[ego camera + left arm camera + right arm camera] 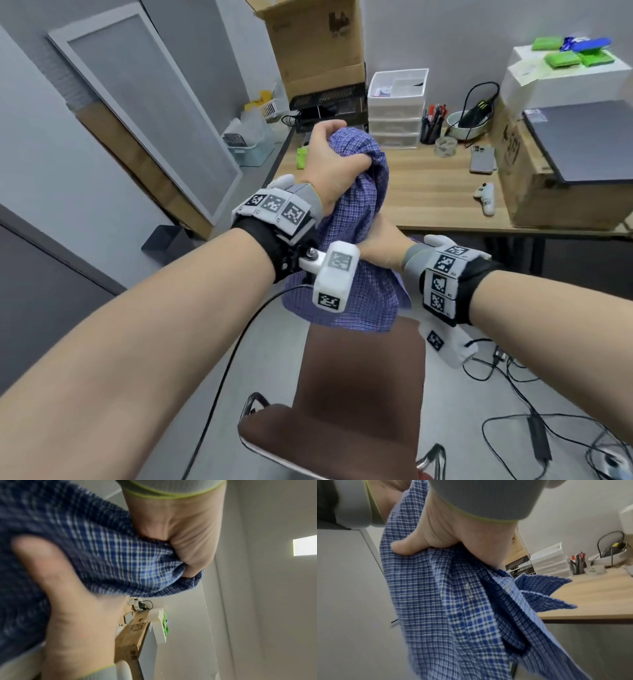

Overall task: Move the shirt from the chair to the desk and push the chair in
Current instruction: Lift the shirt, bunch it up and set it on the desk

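A blue checked shirt (pixel 359 192) hangs bunched in the air between my two hands, above the brown chair (pixel 359 377) and just in front of the wooden desk (pixel 428 195). My left hand (pixel 329 154) grips the top of the bundle, fingers curled into the cloth. My right hand (pixel 380 248) grips it lower down, beside my left wrist. In the left wrist view my left hand (pixel 185 534) clutches the shirt (pixel 102 547). In the right wrist view my right hand (pixel 447 531) grips the shirt (pixel 453 608), whose folds hang near the desk (pixel 599 595) edge.
On the desk stand a white drawer unit (pixel 395 109), a pen cup (pixel 431 126), a bowl (pixel 467 123), a phone (pixel 482 159), a white controller (pixel 486 198) and a cardboard box (pixel 548 192) under a laptop. Cables (pixel 534 411) lie on the floor right of the chair.
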Demonstrator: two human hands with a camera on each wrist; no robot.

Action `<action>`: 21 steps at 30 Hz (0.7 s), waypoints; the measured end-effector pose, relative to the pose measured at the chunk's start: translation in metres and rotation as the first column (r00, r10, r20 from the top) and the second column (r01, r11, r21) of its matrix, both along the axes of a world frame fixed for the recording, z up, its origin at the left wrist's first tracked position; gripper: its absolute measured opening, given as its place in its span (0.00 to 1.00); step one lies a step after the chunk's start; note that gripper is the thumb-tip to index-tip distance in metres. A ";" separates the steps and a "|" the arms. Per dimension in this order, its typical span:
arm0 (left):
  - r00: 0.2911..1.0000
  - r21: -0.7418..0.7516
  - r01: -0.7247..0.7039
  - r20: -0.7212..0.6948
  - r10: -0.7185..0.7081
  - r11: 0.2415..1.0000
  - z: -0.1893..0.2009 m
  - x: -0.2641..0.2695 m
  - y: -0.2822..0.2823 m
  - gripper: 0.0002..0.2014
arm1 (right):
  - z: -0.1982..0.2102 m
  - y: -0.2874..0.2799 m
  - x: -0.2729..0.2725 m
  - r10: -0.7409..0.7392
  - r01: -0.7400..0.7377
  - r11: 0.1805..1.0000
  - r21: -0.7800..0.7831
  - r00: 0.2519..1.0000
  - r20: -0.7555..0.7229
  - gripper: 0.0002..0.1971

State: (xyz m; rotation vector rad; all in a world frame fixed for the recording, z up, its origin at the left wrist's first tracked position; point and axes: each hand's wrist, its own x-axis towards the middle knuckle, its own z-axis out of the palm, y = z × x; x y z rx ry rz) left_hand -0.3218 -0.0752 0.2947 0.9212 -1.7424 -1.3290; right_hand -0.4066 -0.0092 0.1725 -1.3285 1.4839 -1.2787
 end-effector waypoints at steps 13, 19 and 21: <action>0.973 0.118 0.024 -0.232 0.004 0.993 0.029 0.018 -0.029 0.26 | 0.001 0.010 0.002 -0.330 0.332 0.921 0.205 0.943 -0.045 0.17; 0.953 0.231 -0.021 -0.289 0.089 0.973 0.017 0.018 -0.052 0.22 | -0.002 0.009 -0.006 -0.216 0.234 0.945 0.229 0.971 -0.102 0.13; 0.956 0.247 -0.058 -0.266 0.125 0.967 0.008 0.017 -0.066 0.21 | -0.004 0.005 -0.017 -0.183 0.213 0.954 0.212 0.972 -0.150 0.14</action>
